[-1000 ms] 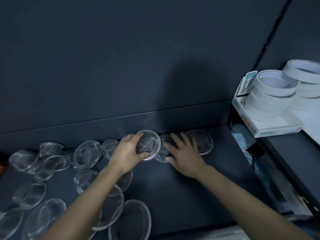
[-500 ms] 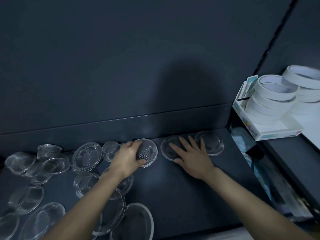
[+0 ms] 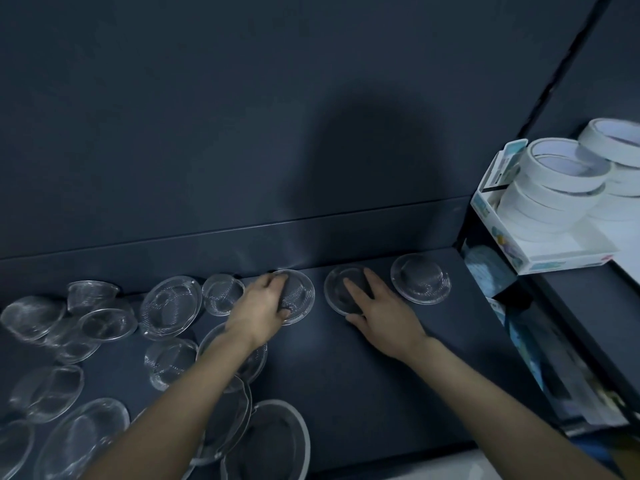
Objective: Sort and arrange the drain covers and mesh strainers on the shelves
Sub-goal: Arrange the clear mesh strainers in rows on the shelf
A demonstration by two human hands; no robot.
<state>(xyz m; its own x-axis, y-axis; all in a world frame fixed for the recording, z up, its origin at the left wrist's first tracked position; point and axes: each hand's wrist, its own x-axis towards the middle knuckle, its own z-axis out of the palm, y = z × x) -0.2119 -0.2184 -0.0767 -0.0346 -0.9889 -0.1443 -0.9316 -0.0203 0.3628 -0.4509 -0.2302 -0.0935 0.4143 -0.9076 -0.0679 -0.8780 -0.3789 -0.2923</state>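
Note:
Three round mesh strainers lie dome up in a row along the back of the dark shelf (image 3: 346, 382). My left hand (image 3: 258, 308) grips the leftmost of them (image 3: 300, 295), with fingers curled over its dome and the thumb at its front rim. My right hand (image 3: 379, 311) lies with straight fingers on the middle strainer (image 3: 341, 294). The rightmost strainer (image 3: 420, 278) stands free near the shelf's right end. Several more strainers of different sizes lie scattered over the left part of the shelf, among them a tilted one (image 3: 171, 306) and a small one (image 3: 221, 294).
Large drain covers (image 3: 273, 441) overlap at the front edge under my left forearm. On the neighbouring shelf at the right stands a white box (image 3: 568, 254) with rolls of white tape (image 3: 561, 181). Packaged goods (image 3: 488, 271) sit below it.
My left hand has set its strainer down flat at the back of the shelf. My right hand slid the middle strainer to the right, which opened a gap between the two.

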